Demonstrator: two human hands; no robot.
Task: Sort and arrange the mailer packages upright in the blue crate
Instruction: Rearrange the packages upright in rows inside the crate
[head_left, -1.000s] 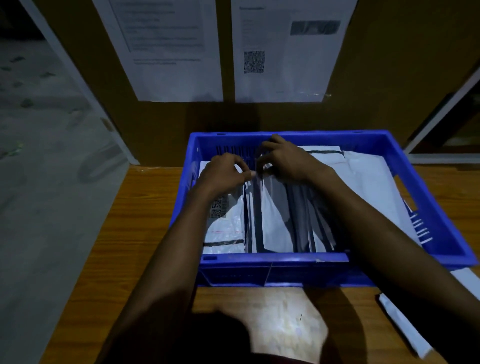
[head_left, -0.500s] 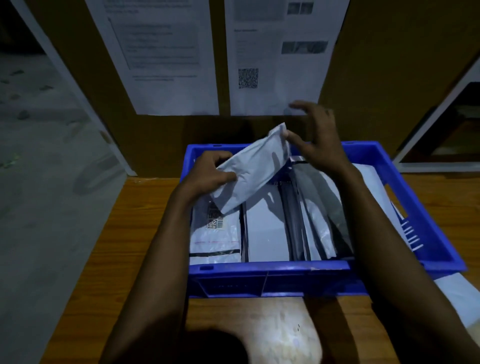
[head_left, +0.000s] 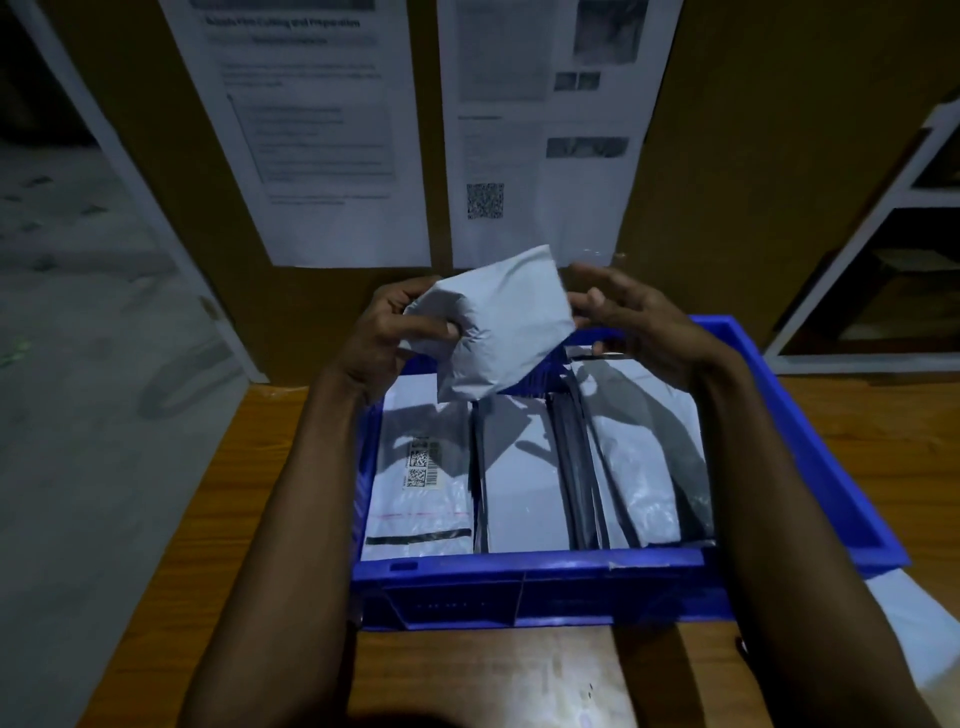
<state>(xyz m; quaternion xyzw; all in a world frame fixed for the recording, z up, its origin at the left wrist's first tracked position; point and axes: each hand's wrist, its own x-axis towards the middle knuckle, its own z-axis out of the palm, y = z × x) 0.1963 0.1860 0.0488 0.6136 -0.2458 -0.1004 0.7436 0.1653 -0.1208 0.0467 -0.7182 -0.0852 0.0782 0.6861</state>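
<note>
The fingers (head_left: 402, 297) of the left hand (head_left: 387, 338) are curled round the left edge of a white mailer (head_left: 498, 322), with the thumb pressed across its crumpled front. The right hand (head_left: 644, 327) has its fingers spread and loosely bent; its thumb tip sits right at the mailer's right edge, and no firm pinch shows there. The mailer is held in the air, tilted, above the 12 o'clock end of the blue crate (head_left: 519, 564).

Inside the crate, a row of grey and white packets (head_left: 524, 467) stands on edge, running from 6 to 12 o'clock and leaning a little. At the crate's 9 o'clock side a white packet with a barcode label (head_left: 421, 499) faces up.

The crate rests on a wooden table (head_left: 493, 670). Another white packet (head_left: 909, 623) lies on the table at about 4 o'clock from the crate, partly hidden by the right forearm. Two printed sheets (head_left: 311, 130) hang on the brown wall at 12 o'clock
</note>
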